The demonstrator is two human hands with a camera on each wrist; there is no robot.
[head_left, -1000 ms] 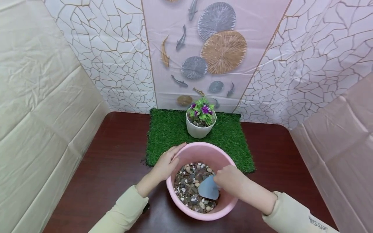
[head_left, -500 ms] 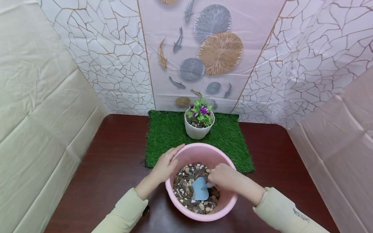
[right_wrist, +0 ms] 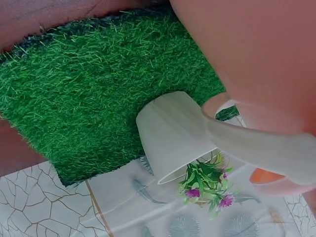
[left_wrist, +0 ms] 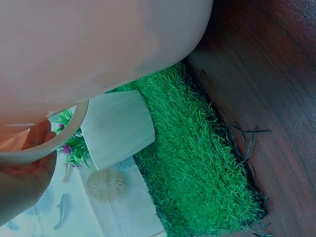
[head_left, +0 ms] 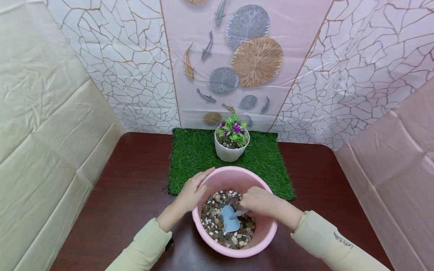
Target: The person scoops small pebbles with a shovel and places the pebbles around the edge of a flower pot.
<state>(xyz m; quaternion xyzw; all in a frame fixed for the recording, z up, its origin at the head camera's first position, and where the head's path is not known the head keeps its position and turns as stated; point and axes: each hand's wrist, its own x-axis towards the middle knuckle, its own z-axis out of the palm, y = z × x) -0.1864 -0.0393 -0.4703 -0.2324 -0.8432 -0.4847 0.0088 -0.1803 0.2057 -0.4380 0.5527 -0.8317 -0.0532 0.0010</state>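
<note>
A pink basin (head_left: 234, 253) stands on the table with mixed pebbles (head_left: 234, 239) across its bottom. My left hand (head_left: 190, 192) grips the basin's left rim; in the left wrist view that hand (left_wrist: 27, 180) has fingers and thumb on either side of the rim. Inside the basin, my right hand (head_left: 259, 201) is curled round the handle of a small blue hand trowel (head_left: 229, 219). Its blade lies among the pebbles near the middle, pointing left. The right wrist view shows the basin's outer wall (right_wrist: 261, 59) and rim, with the right hand hidden.
Behind the basin, a white flowerpot (head_left: 229, 153) with a purple-flowered plant (head_left: 234, 130) stands on a green artificial grass mat (head_left: 193, 154). The dark red wooden table (head_left: 135, 177) ends at patterned cloth walls at the back and plain cloth at the sides.
The right hand and trowel have moved left across the pebbles, from the basin's right side toward its middle. The left hand stays on the rim; the head view has shifted slightly.
</note>
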